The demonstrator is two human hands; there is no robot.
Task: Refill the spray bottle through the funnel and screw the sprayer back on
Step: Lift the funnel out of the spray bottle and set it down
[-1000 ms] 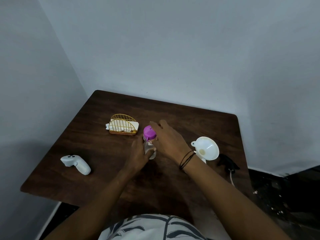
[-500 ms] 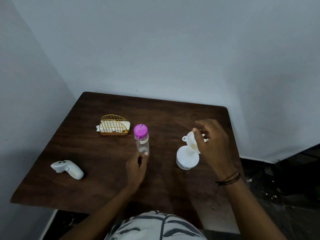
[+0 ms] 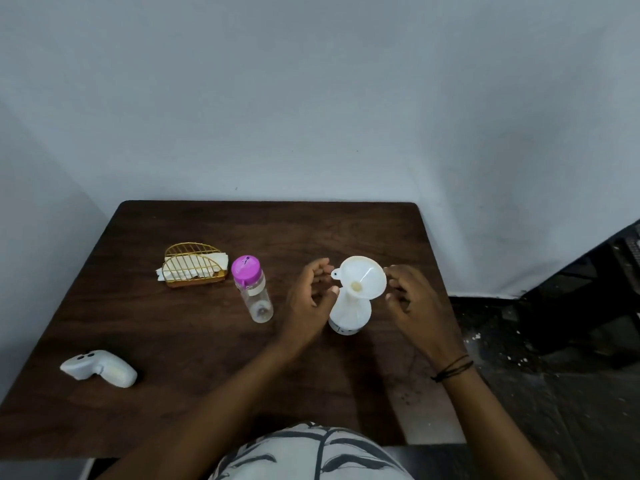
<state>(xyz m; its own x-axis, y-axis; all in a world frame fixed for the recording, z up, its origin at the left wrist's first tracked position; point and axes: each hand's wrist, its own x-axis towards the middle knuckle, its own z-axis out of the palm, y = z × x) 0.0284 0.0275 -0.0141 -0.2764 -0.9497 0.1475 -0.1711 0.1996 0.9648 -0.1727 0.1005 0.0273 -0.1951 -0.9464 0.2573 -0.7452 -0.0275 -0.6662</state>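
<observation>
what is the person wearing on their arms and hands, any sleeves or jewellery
Both forearms are bare, with no sleeves in view. The right wrist carries a thin black cord bracelet wound in a few strands. The left hand and right hand show no gloves, and no rings or watch can be made out. At the bottom edge is a white shirt with dark leaf-like lines.

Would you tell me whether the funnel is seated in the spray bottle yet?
Yes. The funnel stands upright with its spout in the neck of the white spray bottle; neither hand grips it.
</observation>
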